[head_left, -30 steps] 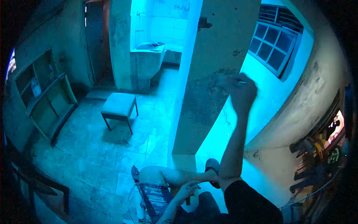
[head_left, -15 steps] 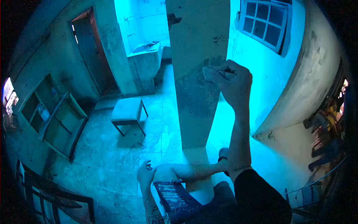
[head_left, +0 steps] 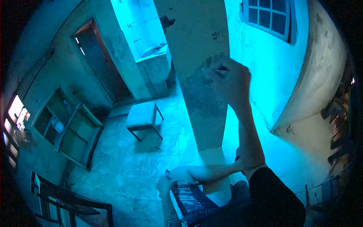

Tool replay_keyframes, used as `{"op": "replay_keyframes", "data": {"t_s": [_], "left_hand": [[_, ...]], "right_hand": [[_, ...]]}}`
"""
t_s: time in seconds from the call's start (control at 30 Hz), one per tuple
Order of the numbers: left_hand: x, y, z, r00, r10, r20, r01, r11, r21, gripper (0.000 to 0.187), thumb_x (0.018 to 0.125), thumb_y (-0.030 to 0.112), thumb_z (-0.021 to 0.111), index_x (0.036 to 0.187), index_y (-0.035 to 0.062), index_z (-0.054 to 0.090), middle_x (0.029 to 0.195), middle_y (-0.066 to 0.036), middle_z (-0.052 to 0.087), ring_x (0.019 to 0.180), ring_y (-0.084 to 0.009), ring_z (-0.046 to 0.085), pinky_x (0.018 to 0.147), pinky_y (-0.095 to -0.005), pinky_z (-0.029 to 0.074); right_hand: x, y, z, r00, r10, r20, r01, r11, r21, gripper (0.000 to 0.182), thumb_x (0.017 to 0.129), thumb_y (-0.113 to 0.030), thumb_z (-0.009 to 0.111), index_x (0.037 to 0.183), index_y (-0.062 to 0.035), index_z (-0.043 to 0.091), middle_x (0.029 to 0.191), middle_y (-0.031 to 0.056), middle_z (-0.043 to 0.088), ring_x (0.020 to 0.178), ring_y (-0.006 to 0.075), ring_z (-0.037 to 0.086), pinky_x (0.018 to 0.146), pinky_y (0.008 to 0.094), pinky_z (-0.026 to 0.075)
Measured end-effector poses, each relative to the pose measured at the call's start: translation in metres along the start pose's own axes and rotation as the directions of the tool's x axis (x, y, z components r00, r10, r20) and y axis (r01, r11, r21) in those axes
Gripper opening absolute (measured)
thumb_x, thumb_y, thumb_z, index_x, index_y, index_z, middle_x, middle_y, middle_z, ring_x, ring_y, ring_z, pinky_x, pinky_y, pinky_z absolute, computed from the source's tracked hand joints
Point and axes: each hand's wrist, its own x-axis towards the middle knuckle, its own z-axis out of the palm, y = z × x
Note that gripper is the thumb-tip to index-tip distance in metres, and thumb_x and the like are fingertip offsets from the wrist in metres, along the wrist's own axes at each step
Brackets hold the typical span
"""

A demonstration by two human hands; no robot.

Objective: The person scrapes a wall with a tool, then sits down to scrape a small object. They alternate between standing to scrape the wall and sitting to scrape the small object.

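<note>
My right hand [head_left: 231,81] is raised in front of the pillar [head_left: 196,98], fingers curled into a closed grip. It is dim, and I cannot make out what, if anything, lies between the fingers. Low down, my left hand [head_left: 165,185] is beside my bent knee [head_left: 181,174], fingers loosely apart and partly blurred. No object shows in it. Torn jeans [head_left: 193,200] cover my thigh, and a black sleeve [head_left: 276,200] covers my right upper arm.
A padded stool [head_left: 141,115] stands on the tiled floor [head_left: 132,162]. Behind it are a basin [head_left: 153,55] and a dark door [head_left: 100,62]. A wooden cabinet frame [head_left: 81,134] leans at left, and a dark metal frame [head_left: 72,204] stands lower left. A window [head_left: 268,17] is upper right.
The view has shifted, so the stool and cabinet appear further right. My right hand stays raised and curled, slightly further left in view. My left hand appears lower and closer to the knee.
</note>
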Motion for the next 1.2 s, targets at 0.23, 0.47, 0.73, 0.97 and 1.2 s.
{"op": "replay_keyframes", "data": {"t_s": [0.23, 0.47, 0.73, 0.97, 1.2], "left_hand": [[0.003, -0.002, 0.002, 0.996, -0.001, 0.095, 0.010, 0.996, -0.093, 0.054, 0.052, 0.041, 0.072, 0.099, 0.0164, 0.059, 0.086, -0.006, 0.061, 0.076, -0.0232, 0.059, 0.063, -0.0366, 0.047], [0.004, 0.002, 0.000, 0.994, -0.006, 0.112, 0.026, 0.985, -0.173, 0.053, 0.052, 0.038, 0.073, 0.099, 0.0178, 0.060, 0.084, -0.006, 0.062, 0.076, -0.0222, 0.059, 0.063, -0.0350, 0.047], [0.000, 0.007, -0.005, 0.997, 0.054, 0.060, -0.047, 0.992, -0.120, 0.051, 0.053, 0.039, 0.072, 0.097, 0.0161, 0.060, 0.090, -0.006, 0.061, 0.080, -0.0231, 0.059, 0.066, -0.0349, 0.047], [0.007, -0.005, 0.011, 0.996, 0.019, 0.085, -0.014, 0.998, -0.057, 0.052, 0.053, 0.040, 0.072, 0.098, 0.0165, 0.060, 0.094, -0.007, 0.059, 0.085, -0.0244, 0.057, 0.071, -0.0368, 0.046], [0.014, -0.010, 0.016, 0.996, 0.029, 0.086, -0.022, 0.996, -0.089, 0.055, 0.051, 0.044, 0.072, 0.097, 0.0166, 0.060, 0.094, -0.009, 0.059, 0.083, -0.0254, 0.058, 0.069, -0.0377, 0.046]], "right_hand": [[-0.006, -0.001, 0.016, 0.994, 0.000, 0.109, 0.013, 0.993, -0.118, 0.012, 0.064, -0.013, 0.065, 0.069, -0.0046, 0.059, 0.066, 0.0077, 0.060, 0.062, 0.0178, 0.060, 0.056, 0.0280, 0.047], [-0.009, -0.005, 0.022, 0.992, 0.011, 0.123, 0.007, 0.989, -0.147, 0.011, 0.064, -0.013, 0.065, 0.065, -0.0043, 0.058, 0.065, 0.0085, 0.060, 0.059, 0.0207, 0.059, 0.054, 0.0306, 0.046], [-0.014, -0.004, 0.031, 0.994, -0.002, 0.112, 0.023, 0.983, -0.184, 0.010, 0.063, -0.013, 0.064, 0.066, -0.0047, 0.059, 0.064, 0.0089, 0.060, 0.058, 0.0223, 0.059, 0.053, 0.0312, 0.045], [-0.018, -0.001, 0.039, 0.998, -0.059, -0.038, 0.059, 0.998, -0.002, 0.011, 0.063, -0.011, 0.065, 0.065, -0.0039, 0.057, 0.062, 0.0098, 0.059, 0.057, 0.0219, 0.058, 0.052, 0.0299, 0.044], [-0.022, 0.006, 0.060, 0.983, 0.112, 0.143, -0.117, 0.993, 0.028, 0.012, 0.063, -0.013, 0.066, 0.066, -0.0045, 0.058, 0.065, 0.0093, 0.060, 0.059, 0.0202, 0.059, 0.054, 0.0301, 0.046]]}}
